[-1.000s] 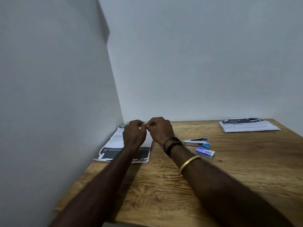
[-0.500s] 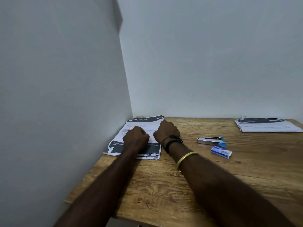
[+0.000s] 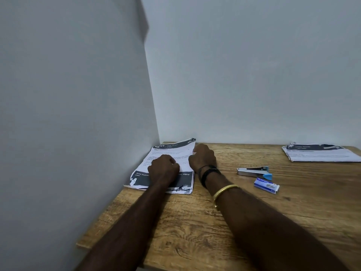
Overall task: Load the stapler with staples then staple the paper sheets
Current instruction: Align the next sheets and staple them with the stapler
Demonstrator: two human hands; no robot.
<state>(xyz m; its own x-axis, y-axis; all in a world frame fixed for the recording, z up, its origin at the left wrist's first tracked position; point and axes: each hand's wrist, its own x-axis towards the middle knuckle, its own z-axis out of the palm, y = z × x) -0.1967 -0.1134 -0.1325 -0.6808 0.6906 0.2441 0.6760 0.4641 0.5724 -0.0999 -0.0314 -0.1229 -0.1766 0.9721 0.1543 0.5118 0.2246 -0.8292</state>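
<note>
A stack of printed paper sheets (image 3: 168, 151) lies in the table's far left corner, its near edge torn. My left hand (image 3: 163, 167) rests on the middle of the stack with its fingers curled into a fist. My right hand (image 3: 203, 156) sits at the stack's right edge, fingers closed on that edge, where the far right corner curls up slightly. A silver stapler (image 3: 253, 171) with a blue tip lies to the right of my right wrist, apart from both hands. Just in front of the stapler lies a small blue staple box (image 3: 266, 185).
A second stack of printed sheets (image 3: 320, 153) lies at the far right of the wooden table (image 3: 195, 227). Grey walls close in the table on the left and at the back. The table's near left corner shows at the lower left.
Both hands have come down from pinching something small together in the air to the paper stack. The right hand has shifted to the stack's right edge. The camera has turned slightly left.
</note>
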